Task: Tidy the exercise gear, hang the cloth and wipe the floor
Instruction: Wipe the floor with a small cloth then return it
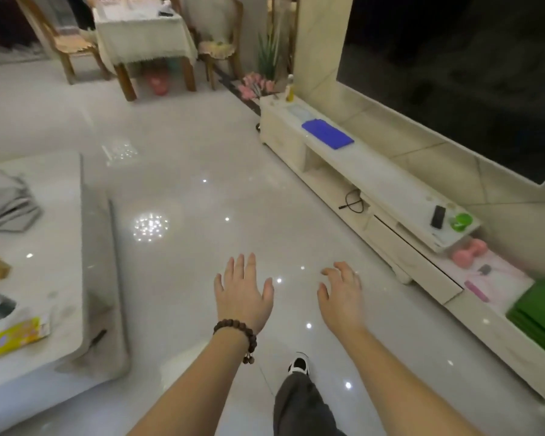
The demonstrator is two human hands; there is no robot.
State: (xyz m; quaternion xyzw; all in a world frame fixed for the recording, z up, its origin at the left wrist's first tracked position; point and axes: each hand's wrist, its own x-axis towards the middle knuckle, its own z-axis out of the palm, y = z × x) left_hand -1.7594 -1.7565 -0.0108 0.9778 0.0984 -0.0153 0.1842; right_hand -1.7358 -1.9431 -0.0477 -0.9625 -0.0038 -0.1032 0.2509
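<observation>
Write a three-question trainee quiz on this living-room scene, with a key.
1. True or false: the left hand and right hand hold nothing.
2. Where does the blue cloth lie? A) on the floor B) on the TV cabinet C) on the coffee table
3. Fill in: the dumbbells at the cabinet's near end are ____ in colour.

Key: 1 true; 2 B; 3 pink.

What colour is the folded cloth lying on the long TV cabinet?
Blue: the folded cloth lies flat on the white TV cabinet, clearest in the head view.
</observation>
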